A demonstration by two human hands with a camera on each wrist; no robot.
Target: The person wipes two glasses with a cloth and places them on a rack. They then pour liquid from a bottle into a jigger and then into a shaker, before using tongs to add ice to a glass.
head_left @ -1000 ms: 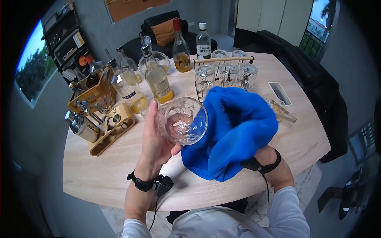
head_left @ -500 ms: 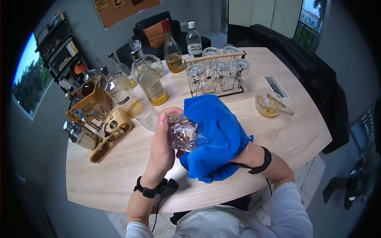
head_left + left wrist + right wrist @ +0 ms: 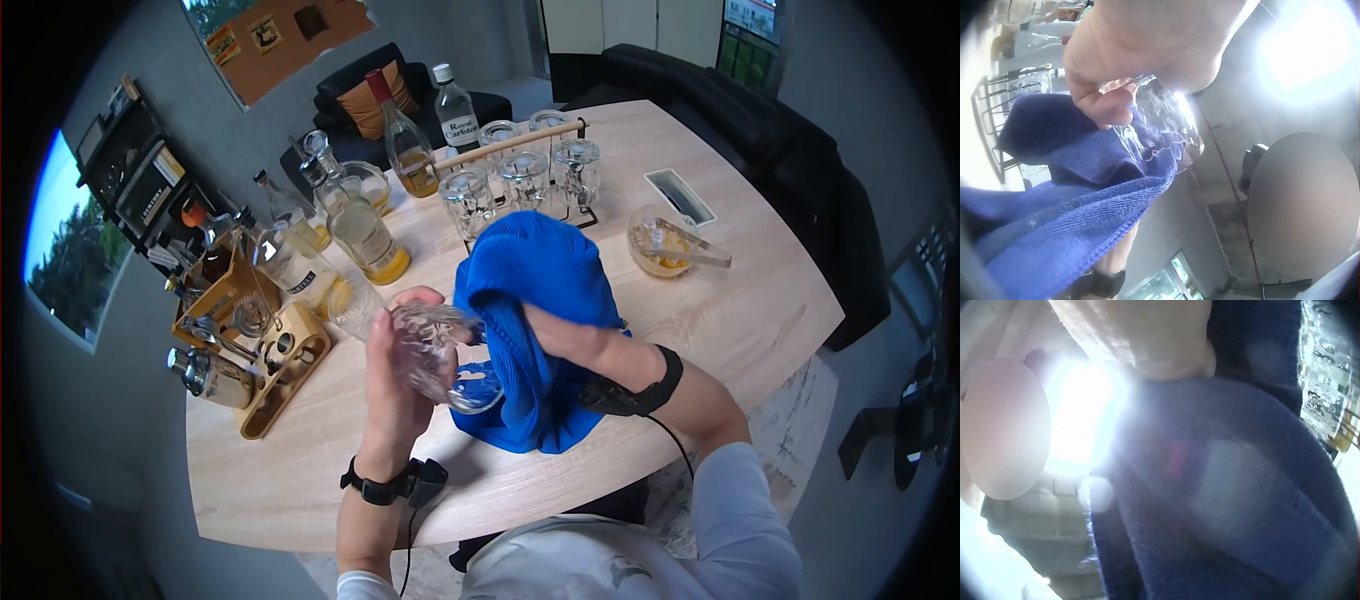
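Note:
In the head view my left hand (image 3: 392,385) grips a clear patterned glass (image 3: 425,350) tilted on its side, its rim facing right and down. A blue cloth (image 3: 535,250) hangs from my right hand (image 3: 575,338), whose fingertips are hidden in its folds. The cloth's edge overlaps the glass's mouth. Seen from the left wrist, curled fingers (image 3: 1113,109) hold the glass (image 3: 1169,122), and the cloth (image 3: 1079,181) lies against its rim. Cloth (image 3: 1229,487) fills most of the right wrist view, below the right hand (image 3: 1154,337).
Behind the hands stands a wire rack with a wooden handle (image 3: 510,147) holding several upside-down glasses. Bottles (image 3: 365,240) and another glass (image 3: 355,308) are on the left, beside a wooden bar-tool stand (image 3: 310,345) and a shaker (image 3: 210,380). A glass bowl with tongs (image 3: 660,250) sits right.
The right hand has brought the cloth from beside the glass over its mouth, then shifted and turned there. The glass has rolled from facing the head camera to pointing right and down.

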